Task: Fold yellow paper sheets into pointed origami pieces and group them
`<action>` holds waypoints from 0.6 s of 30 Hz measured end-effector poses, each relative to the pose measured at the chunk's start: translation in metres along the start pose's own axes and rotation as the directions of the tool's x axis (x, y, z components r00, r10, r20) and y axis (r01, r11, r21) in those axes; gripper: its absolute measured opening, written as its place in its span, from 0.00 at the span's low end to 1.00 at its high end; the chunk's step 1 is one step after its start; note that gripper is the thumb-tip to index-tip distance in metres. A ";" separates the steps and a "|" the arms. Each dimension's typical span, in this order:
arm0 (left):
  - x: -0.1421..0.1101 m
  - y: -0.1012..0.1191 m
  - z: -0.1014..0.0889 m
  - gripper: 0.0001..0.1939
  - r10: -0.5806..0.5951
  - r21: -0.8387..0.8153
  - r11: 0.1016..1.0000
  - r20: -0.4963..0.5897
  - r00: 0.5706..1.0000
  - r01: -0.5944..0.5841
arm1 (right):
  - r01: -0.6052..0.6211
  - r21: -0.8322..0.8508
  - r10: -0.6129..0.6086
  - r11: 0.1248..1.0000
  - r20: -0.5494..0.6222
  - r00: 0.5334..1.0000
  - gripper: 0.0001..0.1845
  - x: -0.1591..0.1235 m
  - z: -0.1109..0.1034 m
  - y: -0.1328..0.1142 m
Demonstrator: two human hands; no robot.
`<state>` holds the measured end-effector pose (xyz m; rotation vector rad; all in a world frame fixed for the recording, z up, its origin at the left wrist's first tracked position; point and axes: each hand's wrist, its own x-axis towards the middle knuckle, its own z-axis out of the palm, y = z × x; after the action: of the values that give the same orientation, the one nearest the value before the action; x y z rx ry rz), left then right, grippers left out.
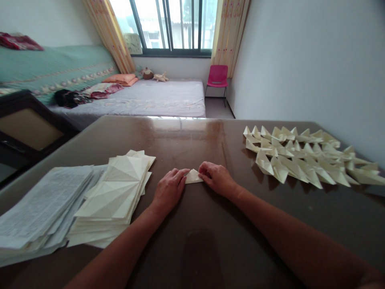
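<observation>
A small piece of folded cream paper (194, 176) lies on the brown table between my two hands, its peak pointing away from me. My left hand (171, 185) grips its left end, fingers closed over the edge. At the opposite end, my right hand (217, 176) pinches the paper between thumb and fingers. Left of my hands is a stack of creased cream paper sheets (112, 196), with fold lines fanning across the top ones. Several folded paper boats (297, 168) stand in rows at the right of the table.
Beside the creased sheets, a pile of printed papers (45, 204) covers the table's left side. The glossy brown table (192, 136) reaches toward a bed (168, 96). A pink chair (218, 76) stands by the right wall, and a dark wooden cabinet (30, 128) is at left.
</observation>
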<state>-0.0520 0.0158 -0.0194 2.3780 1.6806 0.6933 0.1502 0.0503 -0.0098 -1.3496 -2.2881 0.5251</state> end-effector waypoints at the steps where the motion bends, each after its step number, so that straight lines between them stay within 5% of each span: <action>1: 0.000 0.000 0.000 0.16 0.006 0.012 1.000 0.004 1.000 -0.006 | 0.008 -0.022 -0.008 1.000 0.003 1.000 0.05 0.000 0.000 0.000; 8: -0.005 0.001 0.002 0.20 0.132 0.214 0.967 0.041 0.990 -0.138 | 0.119 -0.213 -0.106 0.970 0.068 0.992 0.11 -0.002 -0.004 -0.004; 13: -0.009 0.010 -0.005 0.22 0.174 0.302 0.930 0.138 0.975 -0.209 | 0.293 -0.449 -0.227 0.844 0.196 0.954 0.13 -0.013 -0.012 -0.024; 18: -0.013 0.019 -0.012 0.21 0.155 0.381 0.898 0.193 0.969 -0.219 | 0.283 -0.556 -0.186 0.781 0.226 0.956 0.16 -0.026 -0.011 -0.039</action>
<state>-0.0448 -0.0045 -0.0055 2.8135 1.6706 0.1792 0.1389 0.0109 0.0151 -1.2653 -2.8443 -0.1959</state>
